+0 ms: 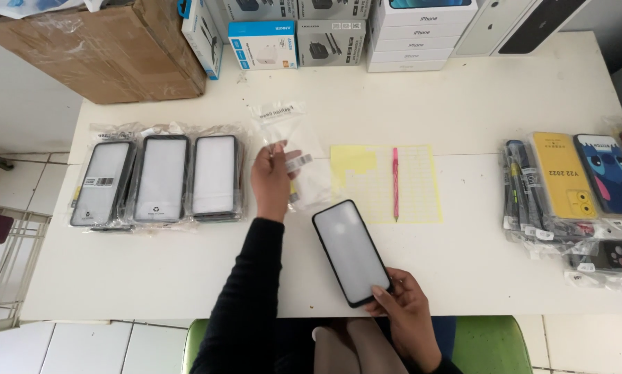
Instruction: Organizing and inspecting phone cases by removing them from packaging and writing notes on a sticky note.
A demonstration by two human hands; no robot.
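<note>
My left hand point(271, 181) reaches over the white table point(463, 111) and pinches a clear plastic sleeve point(290, 138) with a small barcode sticker. My right hand point(402, 308) grips the lower corner of a black-rimmed phone case point(349, 251) with a translucent white back, held flat near the table's front edge. Left of my left hand lie three stacks of similar cases in clear bags point(160, 179), side by side.
A yellow grid sheet point(422, 187) with a pink pen point(395, 181) lies mid-table. Coloured phone cases in bags point(574, 190) are piled at the right. Boxes of chargers and phones point(339, 34) and a brown carton point(110, 48) line the back. A wire rack point(6, 263) stands left.
</note>
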